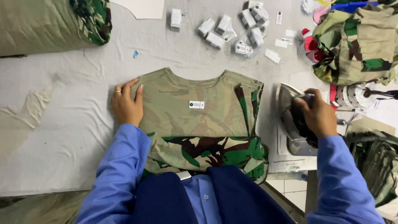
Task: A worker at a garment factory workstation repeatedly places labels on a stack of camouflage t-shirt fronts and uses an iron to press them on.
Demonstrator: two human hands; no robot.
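Observation:
A camouflage shirt [195, 124] lies inside out on the grey padded table [62, 137], neckline away from me, with a small white label [196, 104] below the collar. Its lower hem is folded up, showing brighter green and brown print. My left hand [126, 103] rests flat on the shirt's left shoulder edge, fingers spread, a ring on one finger. My right hand [317, 114] grips the dark handle of a clothes iron [290, 120] that stands tilted on its rest at the right of the shirt.
Several small white label bundles [232, 29] lie scattered at the table's far side. A heap of camouflage garments [360, 45] sits at the far right, another roll of cloth [49, 23] at the far left. A reel of tape [352, 96] lies beyond the iron.

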